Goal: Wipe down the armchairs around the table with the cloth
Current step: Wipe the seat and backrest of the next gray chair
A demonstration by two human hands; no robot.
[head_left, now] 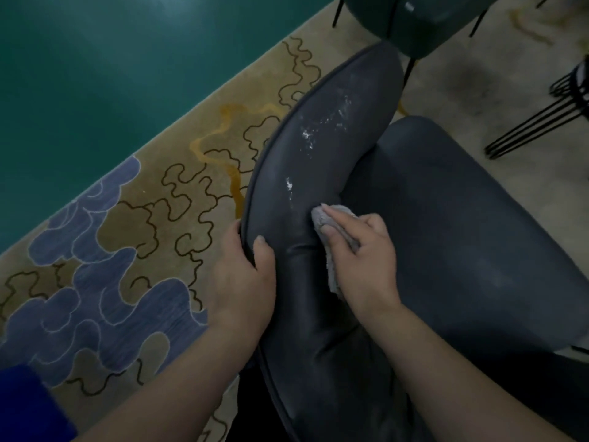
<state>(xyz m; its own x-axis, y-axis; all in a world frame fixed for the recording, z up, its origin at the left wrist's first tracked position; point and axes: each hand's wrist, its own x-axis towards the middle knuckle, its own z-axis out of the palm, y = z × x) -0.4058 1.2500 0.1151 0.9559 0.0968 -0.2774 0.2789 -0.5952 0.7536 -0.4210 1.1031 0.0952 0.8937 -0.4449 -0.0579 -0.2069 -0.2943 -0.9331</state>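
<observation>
1. Floor: teal surface (95, 74) fills upper left; patterned carpet (178, 199) runs diagonally beside it, tan with dark squiggle lines and blue-purple cloud shapes at lower left.
2. Dark grey armchair (446, 234) takes up centre and right. Its curved backrest (318, 148) with piped edge arcs from top centre down to the bottom; the seat lies to the right of it.
3. Second, dark green chair (430, 20) at top edge, thin black legs, just beyond the backrest's far end.
4. Black wire-leg frame (548, 116) at right edge, standing on pale carpet.
5. Left hand (245, 282): fingers wrapped over the backrest's outer edge, thumb on the inner face, gripping the rim.
6. Right hand (360, 260): fingers curled round a grey cloth (331, 218), pressing it onto the backrest's inner face near the seat crease.
7. White specks and smears (322, 129) on the backrest above the cloth, further along towards the top.
8. Blue sleeve or fabric (25, 406) at lower-left corner; cannot tell which.
</observation>
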